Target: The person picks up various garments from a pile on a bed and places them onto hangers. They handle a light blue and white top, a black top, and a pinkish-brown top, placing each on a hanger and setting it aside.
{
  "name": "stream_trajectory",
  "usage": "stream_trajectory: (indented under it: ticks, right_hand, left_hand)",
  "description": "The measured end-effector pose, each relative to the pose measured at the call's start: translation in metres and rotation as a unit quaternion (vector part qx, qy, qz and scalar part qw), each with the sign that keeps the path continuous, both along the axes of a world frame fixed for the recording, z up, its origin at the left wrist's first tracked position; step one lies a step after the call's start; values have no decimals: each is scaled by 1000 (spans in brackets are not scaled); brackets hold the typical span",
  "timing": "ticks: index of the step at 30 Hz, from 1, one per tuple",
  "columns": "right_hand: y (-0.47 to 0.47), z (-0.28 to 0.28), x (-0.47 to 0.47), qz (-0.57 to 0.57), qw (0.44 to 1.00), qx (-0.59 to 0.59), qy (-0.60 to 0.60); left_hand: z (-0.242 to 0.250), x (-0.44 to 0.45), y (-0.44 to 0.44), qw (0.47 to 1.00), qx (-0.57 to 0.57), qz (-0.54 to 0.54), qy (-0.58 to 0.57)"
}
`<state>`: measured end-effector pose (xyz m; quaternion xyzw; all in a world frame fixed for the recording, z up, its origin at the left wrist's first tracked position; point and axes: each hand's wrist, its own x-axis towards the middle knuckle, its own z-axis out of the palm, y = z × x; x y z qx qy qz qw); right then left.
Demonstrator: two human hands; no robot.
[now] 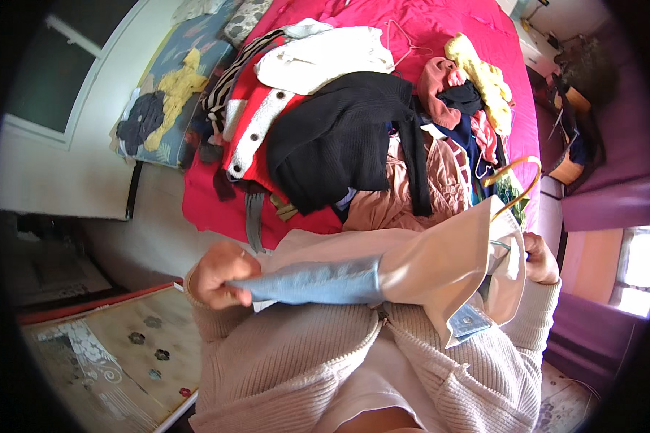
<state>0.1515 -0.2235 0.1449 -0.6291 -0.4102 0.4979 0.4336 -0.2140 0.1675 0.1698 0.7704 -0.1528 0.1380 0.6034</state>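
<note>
A beige garment [439,254] with light blue denim panels is stretched across in front of my chest. My left hand [225,276] pinches the end of its denim strip at the left. At the other side my right hand [541,258] is curled at the garment's edge, its fingertips partly hidden by the cloth. A gold-coloured hanger hook [537,178] rises from the garment's collar area. Below it, a beige flap shows a denim underside with a metal snap [467,320].
Beyond lies a bed with a bright pink sheet [466,21], heaped with clothes: a black ribbed sweater [341,135], a white garment [325,57], a red-and-white one [260,130] and yellow clothing [479,81]. A pink hanger [409,46] rests there. A flower-patterned surface [119,357] stands at lower left.
</note>
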Motion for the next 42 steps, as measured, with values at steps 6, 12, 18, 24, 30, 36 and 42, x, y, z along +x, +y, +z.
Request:
stream_trajectory:
  ticks: [6,12,18,24,30,36,42]
  right_hand:
    - [-19,-28,-10,-102,994,-31,-30]
    - [-12,-31,-5,-74,984,-92,-134]
    - [79,-76,-23,49,998,7,-35]
    - [198,-118,-92,142,960,132,200]
    - [236,-138,-86,12,935,145,322]
    - [184,-240,-26,-219,956,-10,194]
    - [22,-377,46,-564,810,-161,-9]
  left_hand:
    - [-9,36,4,980,-67,-182,36]
    - [-59,-18,55,965,36,260,-6]
    - [4,-139,220,909,-51,409,60]
    - [105,-118,341,844,132,486,184]
    - [47,-10,464,794,308,406,332]
    - [-142,183,441,827,314,425,194]
    - [-233,347,258,890,375,177,190]
